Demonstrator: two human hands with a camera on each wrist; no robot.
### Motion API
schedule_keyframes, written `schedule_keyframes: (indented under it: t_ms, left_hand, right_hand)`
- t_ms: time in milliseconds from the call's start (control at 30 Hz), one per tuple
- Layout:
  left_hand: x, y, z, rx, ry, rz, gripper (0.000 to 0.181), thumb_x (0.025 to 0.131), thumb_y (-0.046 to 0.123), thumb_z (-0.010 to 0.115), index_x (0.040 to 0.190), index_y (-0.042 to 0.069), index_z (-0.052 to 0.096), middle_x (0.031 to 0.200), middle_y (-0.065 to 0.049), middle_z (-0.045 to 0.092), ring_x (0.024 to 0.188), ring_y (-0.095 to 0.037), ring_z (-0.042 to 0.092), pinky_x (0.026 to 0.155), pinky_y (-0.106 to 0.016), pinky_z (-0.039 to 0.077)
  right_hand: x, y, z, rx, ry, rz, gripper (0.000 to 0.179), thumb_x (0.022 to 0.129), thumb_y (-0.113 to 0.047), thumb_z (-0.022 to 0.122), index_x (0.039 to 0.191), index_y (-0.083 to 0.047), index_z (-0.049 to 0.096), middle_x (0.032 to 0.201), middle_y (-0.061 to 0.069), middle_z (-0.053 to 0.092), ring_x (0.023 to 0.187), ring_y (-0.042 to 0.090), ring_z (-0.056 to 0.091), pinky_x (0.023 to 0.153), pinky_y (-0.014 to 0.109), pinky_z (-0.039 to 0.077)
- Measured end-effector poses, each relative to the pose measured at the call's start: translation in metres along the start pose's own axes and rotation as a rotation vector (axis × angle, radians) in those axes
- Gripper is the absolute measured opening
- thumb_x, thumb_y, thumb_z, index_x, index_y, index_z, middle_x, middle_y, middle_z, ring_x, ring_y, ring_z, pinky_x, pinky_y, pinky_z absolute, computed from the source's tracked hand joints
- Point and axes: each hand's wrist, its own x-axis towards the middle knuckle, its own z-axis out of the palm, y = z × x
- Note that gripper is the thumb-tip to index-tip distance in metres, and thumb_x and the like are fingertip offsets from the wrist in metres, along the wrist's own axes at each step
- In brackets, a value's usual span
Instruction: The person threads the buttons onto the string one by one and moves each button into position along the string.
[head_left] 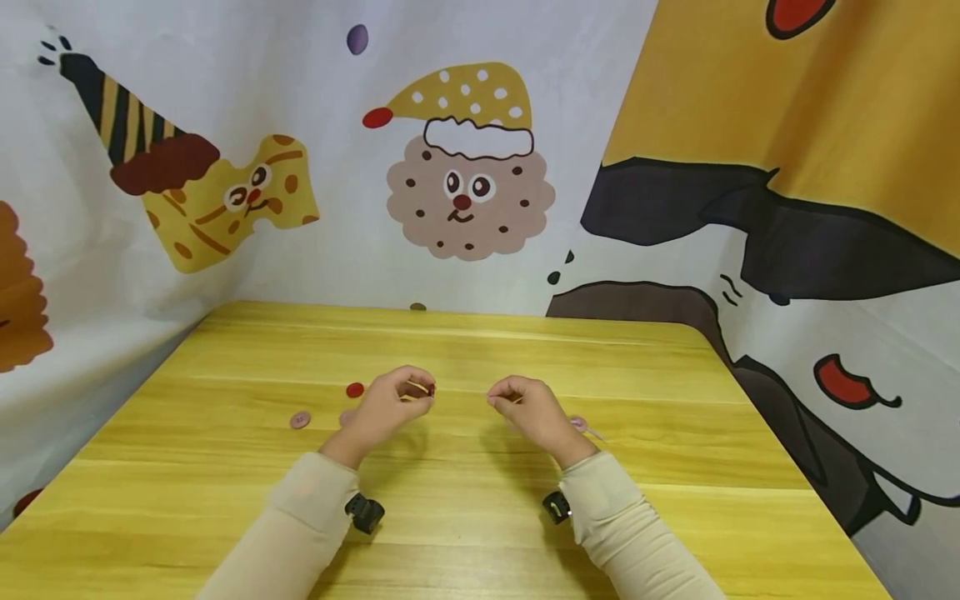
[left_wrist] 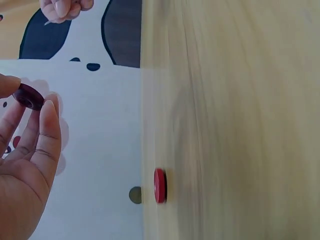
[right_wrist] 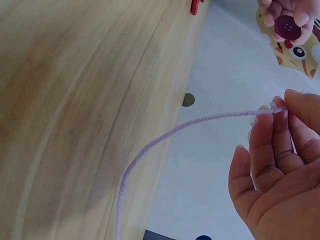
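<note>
My left hand [head_left: 382,410] pinches a dark maroon button [right_wrist: 288,28] between thumb and fingers, above the table. In the right wrist view small holes show in the button's middle. Across a gap from it, my right hand [head_left: 534,412] pinches a pale purple cord [right_wrist: 165,134] near its end, with a tiny tip past the fingertips. From there the cord curves down toward the table. Beside my right wrist lies a pink button [head_left: 578,424], with a piece of cord showing next to it.
A bright red button [head_left: 355,390] lies left of my left hand. Farther left is a pink button [head_left: 300,420]; another pink button [head_left: 346,417] is partly hidden by my left wrist. The wooden table [head_left: 450,517] ends at a cartoon-printed curtain [head_left: 337,275].
</note>
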Motion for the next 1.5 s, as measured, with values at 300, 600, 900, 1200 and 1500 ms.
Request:
schedule_keyframes:
  t_ms: [300,600,900,1200,1500]
  left_hand:
    - [0.005,0.004,0.014,-0.046,0.033,0.028,0.017,0.090,0.006,0.066,0.107,0.007,0.064,0.106,-0.008,0.064,0.095,-0.022,0.062,0.076,-0.034,0.053]
    - [0.009,0.007,0.024,-0.052,0.061,0.042,0.019,0.089,0.006,0.068,0.108,0.006,0.067,0.106,-0.007,0.066,0.094,-0.022,0.063,0.076,-0.034,0.054]
    - [0.010,0.011,0.033,-0.094,0.048,0.017,0.023,0.089,0.009,0.069,0.112,0.008,0.067,0.106,-0.003,0.067,0.095,-0.020,0.062,0.079,-0.035,0.054]
    - [0.012,0.010,0.039,-0.089,0.015,0.038,0.024,0.091,0.013,0.068,0.115,0.008,0.066,0.108,-0.005,0.066,0.097,-0.021,0.061,0.079,-0.036,0.054]
    - [0.012,0.014,0.045,-0.102,0.013,0.046,0.023,0.091,0.011,0.068,0.113,0.008,0.066,0.107,-0.004,0.067,0.094,-0.020,0.061,0.076,-0.034,0.054]
  right_hand:
    - [0.000,-0.001,0.001,-0.001,0.000,0.006,0.008,0.094,-0.014,0.064,0.097,-0.010,0.070,0.094,0.012,0.066,0.074,0.016,0.054,0.062,0.030,0.047]
    - [0.001,0.001,0.001,0.014,-0.006,0.016,0.009,0.095,-0.016,0.063,0.098,-0.010,0.070,0.094,0.011,0.065,0.071,0.017,0.053,0.061,0.030,0.047]
    - [0.001,0.000,0.001,-0.015,-0.013,-0.010,0.010,0.095,-0.015,0.063,0.099,-0.009,0.070,0.096,0.011,0.067,0.075,0.016,0.055,0.063,0.029,0.048]
    - [0.000,-0.003,0.001,-0.065,-0.011,-0.028,0.008,0.094,-0.013,0.064,0.098,-0.010,0.070,0.093,0.006,0.067,0.079,0.015,0.056,0.065,0.030,0.048]
    - [0.001,-0.004,0.002,-0.074,-0.018,-0.036,0.007,0.094,-0.012,0.064,0.097,-0.011,0.070,0.093,0.005,0.067,0.080,0.015,0.056,0.064,0.029,0.048]
